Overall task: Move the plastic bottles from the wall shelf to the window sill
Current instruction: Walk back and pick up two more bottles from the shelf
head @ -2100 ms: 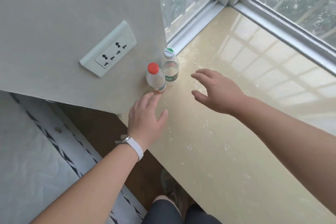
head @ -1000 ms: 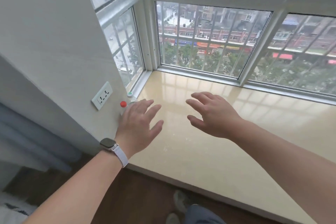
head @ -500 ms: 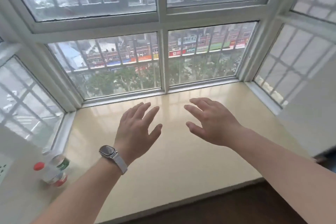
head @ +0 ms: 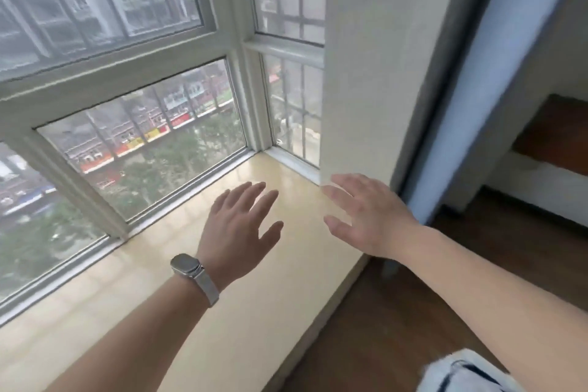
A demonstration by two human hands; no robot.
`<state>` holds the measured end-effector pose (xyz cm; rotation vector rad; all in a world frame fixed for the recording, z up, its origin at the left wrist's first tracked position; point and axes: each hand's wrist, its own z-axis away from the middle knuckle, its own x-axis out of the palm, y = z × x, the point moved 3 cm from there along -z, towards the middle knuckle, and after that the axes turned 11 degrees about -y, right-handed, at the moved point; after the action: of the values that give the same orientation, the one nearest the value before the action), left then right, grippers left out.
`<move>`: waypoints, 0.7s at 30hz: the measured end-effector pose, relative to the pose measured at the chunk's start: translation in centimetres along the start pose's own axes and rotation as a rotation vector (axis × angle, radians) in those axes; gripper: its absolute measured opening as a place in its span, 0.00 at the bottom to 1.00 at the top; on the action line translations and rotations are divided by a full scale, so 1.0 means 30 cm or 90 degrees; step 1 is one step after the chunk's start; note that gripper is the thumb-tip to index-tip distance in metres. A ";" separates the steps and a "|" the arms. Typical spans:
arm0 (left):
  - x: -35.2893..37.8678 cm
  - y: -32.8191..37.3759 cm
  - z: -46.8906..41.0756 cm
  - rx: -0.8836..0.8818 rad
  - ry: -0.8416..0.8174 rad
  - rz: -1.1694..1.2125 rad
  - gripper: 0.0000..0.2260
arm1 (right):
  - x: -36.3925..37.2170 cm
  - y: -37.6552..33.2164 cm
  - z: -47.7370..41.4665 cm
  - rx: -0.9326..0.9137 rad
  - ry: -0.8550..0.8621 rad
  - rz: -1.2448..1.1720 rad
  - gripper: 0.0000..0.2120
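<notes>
From the head camera no bottle is in view. The left hand [head: 237, 226] and the right hand [head: 366, 216] hover above the window sill [head: 222, 312], fingers spread and holding nothing, beside a wall [head: 375, 57].

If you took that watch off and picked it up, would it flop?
The watch's band looks like fine mesh wrapped round the left wrist, so it would probably flop. Its case looks like solid metal: likely stiff, and the heavier part.
</notes>
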<state>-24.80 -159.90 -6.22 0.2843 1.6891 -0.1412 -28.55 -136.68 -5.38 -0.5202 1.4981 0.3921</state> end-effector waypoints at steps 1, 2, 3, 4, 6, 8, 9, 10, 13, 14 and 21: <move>0.003 0.047 -0.050 0.024 -0.003 0.001 0.25 | -0.007 0.053 0.031 0.020 0.006 -0.001 0.29; 0.009 0.094 -0.098 0.050 -0.005 0.000 0.25 | -0.015 0.105 0.063 0.040 0.005 -0.002 0.29; 0.015 0.139 -0.142 0.076 -0.007 -0.002 0.25 | -0.025 0.153 0.095 0.062 0.002 -0.002 0.29; 0.022 0.184 -0.183 0.101 -0.009 -0.004 0.26 | -0.037 0.198 0.130 0.083 0.003 -0.001 0.29; 0.032 0.275 -0.256 0.149 -0.014 0.001 0.26 | -0.055 0.279 0.205 0.132 0.024 0.002 0.28; 0.039 0.362 -0.316 0.196 -0.015 0.010 0.26 | -0.064 0.346 0.276 0.182 0.043 0.009 0.26; 0.043 0.402 -0.343 0.222 -0.014 0.013 0.26 | -0.067 0.376 0.310 0.206 0.046 0.008 0.26; 0.047 0.442 -0.368 0.250 -0.012 0.015 0.26 | -0.070 0.401 0.344 0.231 0.048 0.004 0.26; 0.066 0.554 -0.438 0.325 -0.006 0.023 0.25 | -0.080 0.466 0.443 0.297 0.070 0.003 0.26; 0.073 0.588 -0.461 0.345 -0.004 0.027 0.25 | -0.083 0.486 0.473 0.316 0.080 0.006 0.26; 0.122 0.790 -0.622 0.467 0.015 0.043 0.24 | -0.074 0.625 0.578 0.428 0.077 0.017 0.27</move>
<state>-36.73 -131.95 -5.56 0.8874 1.5941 -0.7118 -24.50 -111.38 -4.78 0.0122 1.6418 -0.1353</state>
